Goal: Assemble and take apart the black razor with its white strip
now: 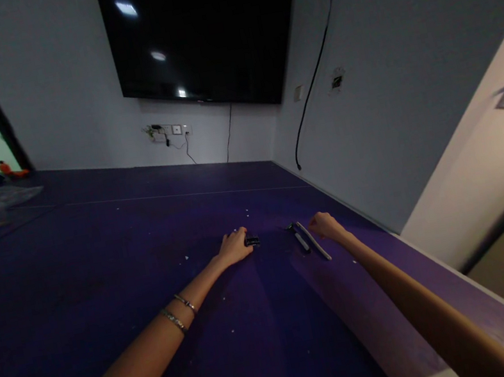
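Black object (254,241) on purple desk (148,265), beside thumb of your left hand (233,247); left fingers closed on its left end. Your right hand (328,227): fingers bent, narrow, at upper end of pale strip (322,251); cannot tell whether they pinch anything. Dark slim tool (302,242) lies just left of pale strip. Step in hand, apparently: left holding, right handling near pale strip. Next move calls for steady left hold, light right touch.

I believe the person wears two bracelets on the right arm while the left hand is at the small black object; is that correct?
Not quite: the head view shows the two bracelets on the left arm; the left hand is indeed at the small black object.
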Demonstrator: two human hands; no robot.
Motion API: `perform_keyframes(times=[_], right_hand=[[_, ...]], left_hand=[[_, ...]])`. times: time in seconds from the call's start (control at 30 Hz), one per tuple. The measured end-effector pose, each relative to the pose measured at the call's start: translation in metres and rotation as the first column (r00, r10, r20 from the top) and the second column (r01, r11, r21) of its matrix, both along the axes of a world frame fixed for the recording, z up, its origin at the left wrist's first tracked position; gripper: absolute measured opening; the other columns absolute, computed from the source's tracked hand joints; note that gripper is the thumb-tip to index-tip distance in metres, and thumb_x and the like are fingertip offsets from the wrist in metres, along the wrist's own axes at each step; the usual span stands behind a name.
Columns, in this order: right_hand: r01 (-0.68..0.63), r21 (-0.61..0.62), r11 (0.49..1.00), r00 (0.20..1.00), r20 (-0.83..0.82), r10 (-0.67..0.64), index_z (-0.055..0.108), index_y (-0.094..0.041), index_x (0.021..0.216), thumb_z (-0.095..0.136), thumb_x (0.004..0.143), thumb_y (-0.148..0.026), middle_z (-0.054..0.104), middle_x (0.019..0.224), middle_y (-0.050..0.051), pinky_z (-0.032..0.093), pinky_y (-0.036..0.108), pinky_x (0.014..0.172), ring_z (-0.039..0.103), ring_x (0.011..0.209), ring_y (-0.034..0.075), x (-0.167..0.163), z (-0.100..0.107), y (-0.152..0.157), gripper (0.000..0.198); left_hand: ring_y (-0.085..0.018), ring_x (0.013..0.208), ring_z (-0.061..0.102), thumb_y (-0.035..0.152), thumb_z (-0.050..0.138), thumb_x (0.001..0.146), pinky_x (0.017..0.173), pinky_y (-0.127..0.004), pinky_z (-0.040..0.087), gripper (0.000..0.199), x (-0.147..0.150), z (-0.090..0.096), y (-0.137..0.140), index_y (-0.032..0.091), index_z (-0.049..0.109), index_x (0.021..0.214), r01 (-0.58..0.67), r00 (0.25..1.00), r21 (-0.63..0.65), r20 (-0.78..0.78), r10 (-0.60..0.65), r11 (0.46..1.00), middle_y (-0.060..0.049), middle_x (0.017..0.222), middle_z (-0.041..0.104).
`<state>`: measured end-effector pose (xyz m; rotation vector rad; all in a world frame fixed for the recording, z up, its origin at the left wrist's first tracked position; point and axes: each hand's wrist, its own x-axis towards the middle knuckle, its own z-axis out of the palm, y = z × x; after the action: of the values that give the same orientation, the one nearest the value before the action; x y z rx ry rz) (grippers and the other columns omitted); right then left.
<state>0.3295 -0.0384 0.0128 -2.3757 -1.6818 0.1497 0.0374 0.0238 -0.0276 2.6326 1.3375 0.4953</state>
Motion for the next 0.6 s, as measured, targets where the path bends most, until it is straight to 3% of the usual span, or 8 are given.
perform_keyframes(times=[0.17,0.3,0.43,0.6], right_hand=[[-0.066,0.062,0.996,0.997,0.042,0.063,0.070,-0.014,0.087,0.053,0.073,-0.022,0.068,0.072,0.009,0.040,0.020,0.057,0.064,0.069,0.017,-0.009,0.015,-0.008,0.024],[-0.241,0.042,0.970,0.969,0.062,0.239,0.070,-0.017,0.088,0.051,0.075,-0.021,0.068,0.079,0.006,0.040,0.020,0.062,0.063,0.076,0.017,-0.026,0.021,-0.010,0.024],[-0.463,0.034,0.886,0.886,0.035,0.462,0.067,-0.019,0.100,0.057,0.073,-0.027,0.067,0.094,0.005,0.042,0.021,0.071,0.061,0.082,0.016,-0.053,0.020,-0.010,0.029],[-0.632,0.066,0.772,0.775,0.028,0.631,0.054,-0.018,0.120,0.069,0.061,-0.046,0.056,0.115,0.012,0.042,0.030,0.081,0.056,0.096,0.022,-0.085,0.017,-0.012,0.068]], left_hand=[[-0.026,0.110,0.051,0.035,0.056,0.070,0.094,-0.041,0.034,0.053,-0.001,-0.002,0.005,0.017,0.041,0.118,0.045,0.999,-0.013,0.009,-0.045,0.999,-0.011,0.119,0.055],[-0.024,0.109,0.052,0.033,0.057,0.071,0.092,-0.038,0.035,0.052,-0.002,-0.001,0.008,0.019,0.040,0.118,0.067,0.997,-0.072,0.034,-0.065,0.995,-0.009,0.119,0.056],[-0.022,0.103,0.056,0.033,0.061,0.070,0.088,-0.035,0.038,0.053,-0.004,0.002,0.005,0.019,0.040,0.116,0.116,0.988,-0.057,0.109,-0.109,0.992,-0.007,0.113,0.059],[-0.022,0.101,0.056,0.035,0.064,0.068,0.090,-0.035,0.037,0.055,0.000,0.012,-0.016,0.018,0.041,0.115,0.216,0.966,0.034,0.140,-0.218,0.976,-0.008,0.109,0.060]])
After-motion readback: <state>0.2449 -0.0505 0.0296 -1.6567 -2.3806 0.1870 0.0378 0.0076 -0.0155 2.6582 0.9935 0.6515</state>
